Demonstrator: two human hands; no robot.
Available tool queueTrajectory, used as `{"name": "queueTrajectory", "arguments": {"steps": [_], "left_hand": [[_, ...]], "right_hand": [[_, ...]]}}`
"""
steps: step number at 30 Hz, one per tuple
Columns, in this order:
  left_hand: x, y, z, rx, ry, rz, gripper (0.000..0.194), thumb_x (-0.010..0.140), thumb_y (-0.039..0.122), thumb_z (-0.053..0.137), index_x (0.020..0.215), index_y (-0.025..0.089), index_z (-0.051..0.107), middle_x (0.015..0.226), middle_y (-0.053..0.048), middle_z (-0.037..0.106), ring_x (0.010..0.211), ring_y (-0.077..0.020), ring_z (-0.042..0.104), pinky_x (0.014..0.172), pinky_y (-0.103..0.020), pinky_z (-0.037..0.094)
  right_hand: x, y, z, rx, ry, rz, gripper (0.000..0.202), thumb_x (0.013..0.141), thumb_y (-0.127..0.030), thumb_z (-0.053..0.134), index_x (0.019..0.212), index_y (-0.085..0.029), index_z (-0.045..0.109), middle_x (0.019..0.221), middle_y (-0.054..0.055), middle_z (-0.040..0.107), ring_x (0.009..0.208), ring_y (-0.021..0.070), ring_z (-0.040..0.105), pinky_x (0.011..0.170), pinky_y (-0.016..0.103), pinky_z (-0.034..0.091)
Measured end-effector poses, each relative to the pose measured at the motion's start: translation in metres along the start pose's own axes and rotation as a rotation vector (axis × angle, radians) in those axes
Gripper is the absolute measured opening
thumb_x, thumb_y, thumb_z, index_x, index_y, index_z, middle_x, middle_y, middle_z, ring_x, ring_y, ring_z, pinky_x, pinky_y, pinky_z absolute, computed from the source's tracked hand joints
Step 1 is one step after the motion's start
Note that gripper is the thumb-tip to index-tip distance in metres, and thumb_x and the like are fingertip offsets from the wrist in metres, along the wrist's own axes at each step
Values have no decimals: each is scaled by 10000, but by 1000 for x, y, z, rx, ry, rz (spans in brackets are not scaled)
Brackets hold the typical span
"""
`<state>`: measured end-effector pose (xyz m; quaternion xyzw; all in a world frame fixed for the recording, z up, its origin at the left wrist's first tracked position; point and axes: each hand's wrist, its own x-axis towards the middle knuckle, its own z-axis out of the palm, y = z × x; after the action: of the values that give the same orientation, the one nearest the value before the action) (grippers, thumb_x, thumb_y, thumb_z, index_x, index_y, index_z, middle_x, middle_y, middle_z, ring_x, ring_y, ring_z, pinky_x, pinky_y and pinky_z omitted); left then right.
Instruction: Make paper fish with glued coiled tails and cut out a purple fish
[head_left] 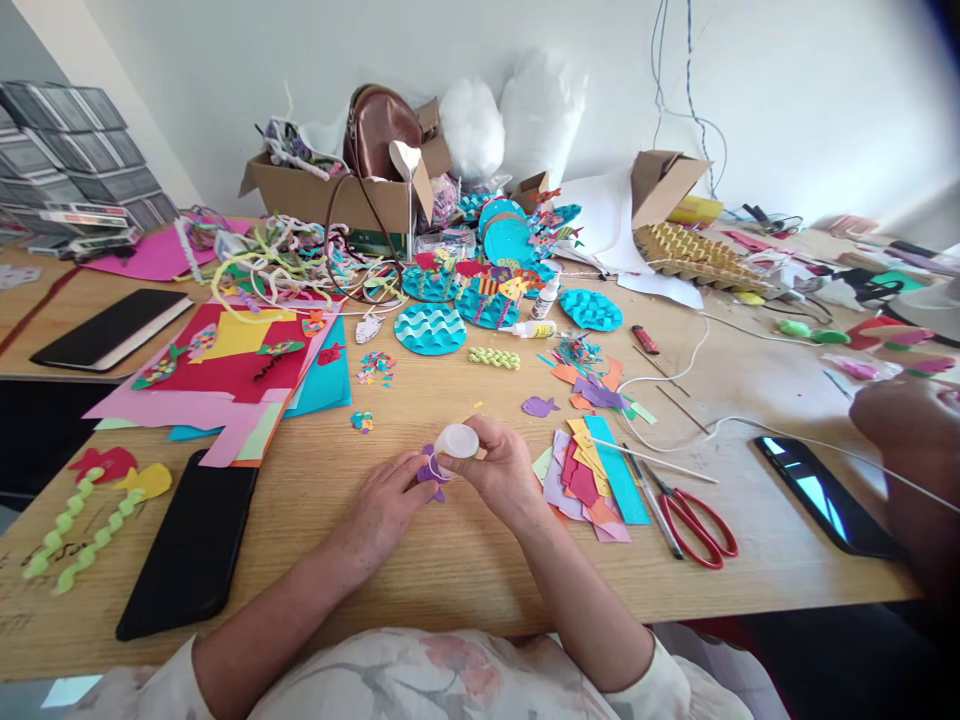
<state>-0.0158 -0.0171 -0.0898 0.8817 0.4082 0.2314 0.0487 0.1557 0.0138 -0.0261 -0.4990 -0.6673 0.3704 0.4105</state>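
My right hand (501, 470) holds a small translucent white round container (457, 441), tilted, between thumb and fingers near the table's front. Just left of it, my left hand (390, 497) has its fingertips on a purple paper piece (433, 490), which lies partly under the container. A purple paper fish (540, 406) rests farther right. Small colourful paper bits (376, 369) form a pile up and to the left, with a smaller cluster (362, 422) nearer. Glue bottles (534, 329) and blue corrugated discs (430, 329) are behind.
Red-handled scissors (699, 525), a pen (660, 510) and paper scraps (585, 480) lie at right, beside a phone (825, 495). Another person's hand (907, 420) is at the far right. Coloured sheets (225, 370) and a black phone (191, 550) lie left. A white cable (675, 375) crosses the table.
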Motion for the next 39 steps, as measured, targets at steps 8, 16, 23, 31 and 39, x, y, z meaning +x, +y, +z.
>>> {"name": "queueTrajectory", "arguments": {"steps": [8,16,23,31,39], "left_hand": [[4,4,-4,-41,-20,11,216,903,193,426,918,200,642,1033,-58,616,1005,-212,534,832,-361,469],[2,2,-2,-14,-29,4,241,905,174,406,943,192,643,1087,-73,601,1058,-218,520,870,-368,459],[-1,2,2,-38,8,-24,228,909,195,416,949,215,640,1084,-54,602,1058,-206,519,882,-370,455],[3,3,-2,-111,-2,-46,214,905,209,432,946,221,642,1079,-45,610,1050,-210,530,877,-370,453],[5,6,-5,-172,-31,-71,212,912,225,426,972,225,630,1059,-36,612,1034,-197,523,875,-349,444]], "right_hand": [[-3,-3,2,-1,-8,-9,293,670,-407,646,538,-196,492,550,-37,497,539,117,455,522,226,337],[-2,-5,-3,2,12,-35,259,686,-383,645,574,-190,513,579,-33,513,564,120,474,547,229,348],[-4,1,-2,-15,24,-24,245,682,-372,655,587,-192,518,587,-36,524,574,116,478,550,222,357],[-2,6,-1,64,7,3,235,666,-374,673,613,-193,532,605,-32,541,589,123,492,561,227,385],[0,5,1,95,-3,17,239,650,-379,685,619,-191,542,608,-30,541,594,123,490,565,228,393]]}}
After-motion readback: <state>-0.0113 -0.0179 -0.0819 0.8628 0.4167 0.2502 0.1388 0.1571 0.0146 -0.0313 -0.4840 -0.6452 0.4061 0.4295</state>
